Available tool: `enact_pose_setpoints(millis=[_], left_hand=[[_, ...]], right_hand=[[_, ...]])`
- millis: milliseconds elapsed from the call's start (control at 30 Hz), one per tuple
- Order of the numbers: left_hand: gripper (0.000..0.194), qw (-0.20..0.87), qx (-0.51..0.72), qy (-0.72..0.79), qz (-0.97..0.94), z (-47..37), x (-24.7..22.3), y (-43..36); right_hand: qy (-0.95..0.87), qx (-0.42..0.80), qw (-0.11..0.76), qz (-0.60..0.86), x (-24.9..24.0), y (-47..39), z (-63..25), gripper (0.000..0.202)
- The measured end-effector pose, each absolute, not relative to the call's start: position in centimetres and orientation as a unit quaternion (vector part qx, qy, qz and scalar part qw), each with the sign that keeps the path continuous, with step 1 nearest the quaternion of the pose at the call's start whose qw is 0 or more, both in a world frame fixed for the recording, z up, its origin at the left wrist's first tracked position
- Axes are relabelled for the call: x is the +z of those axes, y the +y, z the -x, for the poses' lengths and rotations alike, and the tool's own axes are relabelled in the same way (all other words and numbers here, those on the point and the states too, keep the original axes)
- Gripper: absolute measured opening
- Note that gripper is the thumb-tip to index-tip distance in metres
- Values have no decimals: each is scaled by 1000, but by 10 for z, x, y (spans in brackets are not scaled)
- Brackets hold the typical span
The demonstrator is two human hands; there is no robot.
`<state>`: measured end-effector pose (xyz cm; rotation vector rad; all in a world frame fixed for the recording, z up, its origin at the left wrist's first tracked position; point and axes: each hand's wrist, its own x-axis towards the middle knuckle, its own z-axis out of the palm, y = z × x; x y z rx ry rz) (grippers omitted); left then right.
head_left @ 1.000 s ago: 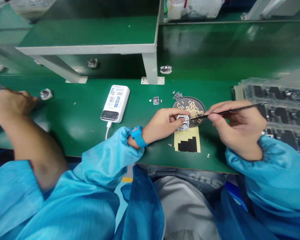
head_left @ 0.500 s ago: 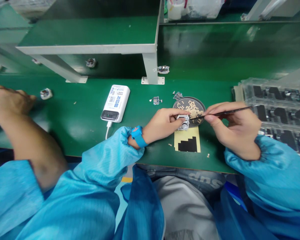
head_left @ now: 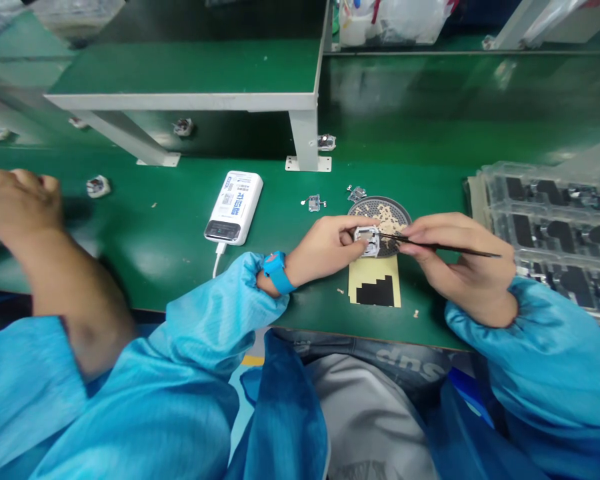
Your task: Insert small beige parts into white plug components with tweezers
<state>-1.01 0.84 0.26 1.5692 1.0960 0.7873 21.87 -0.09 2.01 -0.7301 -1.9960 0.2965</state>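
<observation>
My left hand [head_left: 330, 247] pinches a small white-framed part [head_left: 368, 241] by its left side, over the near edge of a round dark dish [head_left: 405, 207] of small tan pieces. Black tweezers [head_left: 443, 249] are gripped in my right hand [head_left: 460, 260]; their tips reach the right side of the part. Whether the tips touch it or hold anything is too small to tell. Below the dish lies a yellow sheet [head_left: 375, 267] with a black stepped patch. Two small metal parts, one of them a flat bracket [head_left: 314, 203], lie left of and behind the dish.
A white power bank [head_left: 235, 203] with a cable lies left of my hands. Clear trays [head_left: 570, 200] of dark parts stand at the right. A raised shelf [head_left: 190, 101] spans the back. Another person's hand [head_left: 20, 203] rests at the far left, near a white part [head_left: 99, 187].
The tweezers have tilted so that their rear end points lower, and my right hand has shifted slightly left and down. The white-framed part is turned slightly. The other person's hand has moved a little.
</observation>
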Motion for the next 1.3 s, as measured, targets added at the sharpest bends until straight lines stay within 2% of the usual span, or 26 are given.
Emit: enact_pose_setpoints(millis=[267,500,667,1300], left_hand=[[47,541,331,443,-634,11,1,12],[46,584,338,398,-621,11,6,9],[47,616,345,359,-611,11,5,7],[44,632,351,345,-599,10,7,4]], right_hand=[[-822,133,472,290,19,0,-221,32],[-754,211,550,292,18,-4,-217,32],[-714,276,565,309,15,-6,-213,29],[-652,318,592,352,17,-10,-204,18]])
